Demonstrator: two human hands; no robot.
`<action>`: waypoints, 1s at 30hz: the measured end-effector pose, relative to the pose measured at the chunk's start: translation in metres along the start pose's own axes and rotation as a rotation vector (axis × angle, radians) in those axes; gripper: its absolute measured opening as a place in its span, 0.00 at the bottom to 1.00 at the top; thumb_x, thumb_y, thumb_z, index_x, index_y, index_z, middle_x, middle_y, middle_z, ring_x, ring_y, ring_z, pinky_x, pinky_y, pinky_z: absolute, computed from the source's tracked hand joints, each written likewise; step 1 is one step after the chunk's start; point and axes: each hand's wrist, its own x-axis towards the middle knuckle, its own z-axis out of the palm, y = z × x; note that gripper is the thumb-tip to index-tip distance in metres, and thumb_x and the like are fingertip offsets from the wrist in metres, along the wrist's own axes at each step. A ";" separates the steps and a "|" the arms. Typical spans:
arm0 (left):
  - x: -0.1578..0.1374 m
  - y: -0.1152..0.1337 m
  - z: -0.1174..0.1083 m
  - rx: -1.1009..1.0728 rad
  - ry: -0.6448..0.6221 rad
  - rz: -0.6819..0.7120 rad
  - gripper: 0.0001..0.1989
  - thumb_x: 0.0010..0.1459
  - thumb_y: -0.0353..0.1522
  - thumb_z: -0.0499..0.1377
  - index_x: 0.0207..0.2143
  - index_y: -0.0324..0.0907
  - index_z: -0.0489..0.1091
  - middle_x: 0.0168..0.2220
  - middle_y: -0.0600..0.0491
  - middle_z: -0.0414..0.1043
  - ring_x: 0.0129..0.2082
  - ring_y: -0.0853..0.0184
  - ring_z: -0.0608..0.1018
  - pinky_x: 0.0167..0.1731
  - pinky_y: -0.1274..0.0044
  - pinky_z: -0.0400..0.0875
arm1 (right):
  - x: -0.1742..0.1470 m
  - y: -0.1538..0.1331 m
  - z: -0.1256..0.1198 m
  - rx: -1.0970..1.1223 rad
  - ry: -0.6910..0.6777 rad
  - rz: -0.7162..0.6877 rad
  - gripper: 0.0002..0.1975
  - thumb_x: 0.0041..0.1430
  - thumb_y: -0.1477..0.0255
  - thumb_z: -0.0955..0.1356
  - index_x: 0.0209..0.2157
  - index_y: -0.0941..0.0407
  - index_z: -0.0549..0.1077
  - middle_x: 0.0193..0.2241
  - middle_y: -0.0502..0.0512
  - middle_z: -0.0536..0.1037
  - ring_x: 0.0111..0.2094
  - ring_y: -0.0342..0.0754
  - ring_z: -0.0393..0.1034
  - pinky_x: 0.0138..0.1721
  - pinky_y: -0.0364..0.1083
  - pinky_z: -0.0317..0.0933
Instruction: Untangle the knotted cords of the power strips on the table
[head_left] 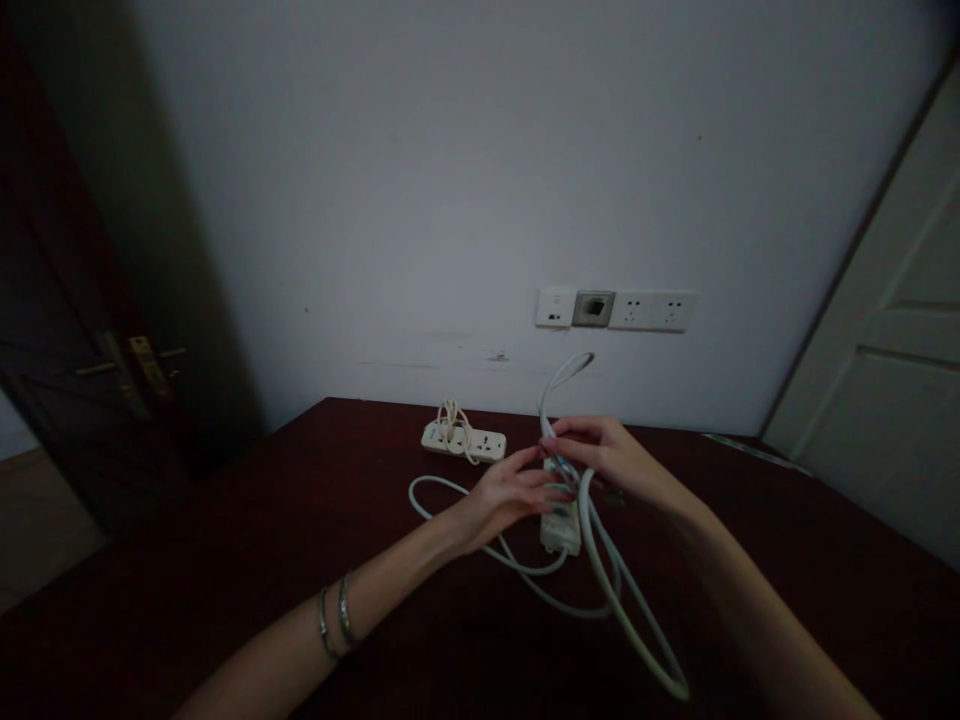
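Observation:
My right hand [607,458] is closed around a gathered bundle of white cable [637,630], its fingertips pinching the strands. One loop rises above the fingers, and a longer loop hangs toward me on the right. From the left, my left hand [510,497] meets it, with the thumb and index finger at the same cable and the other fingers stretched across. Just beneath both hands lies a white power strip [560,530], partly hidden by them. Its cord leaves the near end and curls over the table to the left.
A second power strip [491,447], cream-coloured with its cord coiled on top, lies at the back of the dark red table [360,450]. Wall sockets [650,311] sit above the table's far edge. A dark door [67,300] stands left and a pale door [892,330] right.

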 end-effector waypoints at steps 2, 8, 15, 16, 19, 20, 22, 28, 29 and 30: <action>-0.001 0.011 0.003 -0.065 0.049 0.041 0.24 0.48 0.28 0.61 0.48 0.40 0.62 0.41 0.46 0.70 0.40 0.62 0.75 0.44 0.67 0.65 | -0.001 -0.001 0.007 -0.033 -0.054 -0.049 0.13 0.49 0.64 0.67 0.29 0.61 0.72 0.21 0.50 0.70 0.21 0.38 0.61 0.23 0.39 0.55; -0.001 0.027 0.002 0.197 0.297 0.112 0.23 0.50 0.32 0.61 0.49 0.38 0.62 0.30 0.50 0.72 0.28 0.66 0.76 0.31 0.72 0.70 | -0.006 -0.008 0.021 -0.240 -0.101 -0.207 0.10 0.52 0.70 0.65 0.29 0.61 0.75 0.30 0.55 0.75 0.29 0.43 0.67 0.32 0.41 0.59; -0.004 0.058 -0.012 0.238 0.417 0.234 0.11 0.50 0.27 0.58 0.38 0.32 0.68 0.23 0.52 0.71 0.23 0.70 0.75 0.29 0.77 0.69 | -0.020 -0.021 -0.008 -0.345 -0.065 -0.105 0.17 0.57 0.62 0.61 0.29 0.60 0.73 0.24 0.54 0.73 0.25 0.43 0.65 0.27 0.42 0.57; -0.005 0.065 -0.017 0.187 0.442 0.257 0.10 0.48 0.26 0.58 0.36 0.33 0.68 0.22 0.54 0.69 0.21 0.73 0.73 0.26 0.79 0.68 | -0.021 -0.021 -0.016 -0.354 -0.030 -0.104 0.17 0.57 0.61 0.61 0.28 0.60 0.72 0.23 0.53 0.72 0.25 0.43 0.63 0.27 0.42 0.57; -0.008 0.083 -0.032 0.075 0.392 0.263 0.09 0.52 0.29 0.56 0.37 0.35 0.68 0.16 0.61 0.59 0.11 0.79 0.58 0.12 0.85 0.56 | -0.022 -0.018 -0.040 -0.349 0.099 -0.131 0.17 0.55 0.60 0.63 0.23 0.59 0.69 0.20 0.51 0.68 0.23 0.41 0.60 0.27 0.41 0.55; -0.009 0.087 -0.038 0.077 0.352 0.246 0.09 0.55 0.32 0.55 0.37 0.36 0.68 0.14 0.62 0.55 0.09 0.80 0.53 0.10 0.85 0.51 | -0.021 -0.015 -0.048 -0.326 0.133 -0.128 0.17 0.55 0.59 0.64 0.22 0.59 0.69 0.20 0.51 0.68 0.23 0.41 0.60 0.26 0.40 0.55; -0.011 0.092 -0.047 0.119 0.295 0.195 0.12 0.58 0.37 0.53 0.36 0.37 0.68 0.12 0.64 0.48 0.09 0.80 0.46 0.08 0.86 0.45 | -0.018 -0.006 -0.062 -0.242 0.197 -0.092 0.16 0.52 0.58 0.65 0.25 0.58 0.71 0.20 0.50 0.67 0.22 0.40 0.60 0.24 0.40 0.54; -0.018 0.104 -0.057 0.252 0.203 -0.088 0.15 0.60 0.40 0.50 0.29 0.40 0.68 0.11 0.64 0.40 0.10 0.80 0.42 0.08 0.87 0.42 | -0.013 0.014 -0.084 0.148 0.454 0.056 0.13 0.43 0.63 0.71 0.30 0.57 0.74 0.20 0.50 0.67 0.20 0.39 0.60 0.17 0.37 0.50; -0.020 0.106 -0.057 0.287 0.188 -0.161 0.15 0.60 0.41 0.50 0.29 0.40 0.68 0.11 0.64 0.40 0.10 0.80 0.42 0.09 0.86 0.41 | -0.013 0.015 -0.086 0.211 0.475 0.081 0.13 0.42 0.64 0.71 0.31 0.57 0.74 0.20 0.49 0.66 0.19 0.38 0.58 0.15 0.37 0.48; -0.022 0.108 -0.056 0.331 0.168 -0.241 0.15 0.60 0.41 0.50 0.29 0.40 0.68 0.12 0.64 0.41 0.10 0.80 0.42 0.09 0.86 0.40 | -0.014 0.015 -0.088 0.259 0.486 0.094 0.13 0.42 0.65 0.71 0.31 0.57 0.73 0.19 0.48 0.64 0.17 0.37 0.55 0.14 0.37 0.45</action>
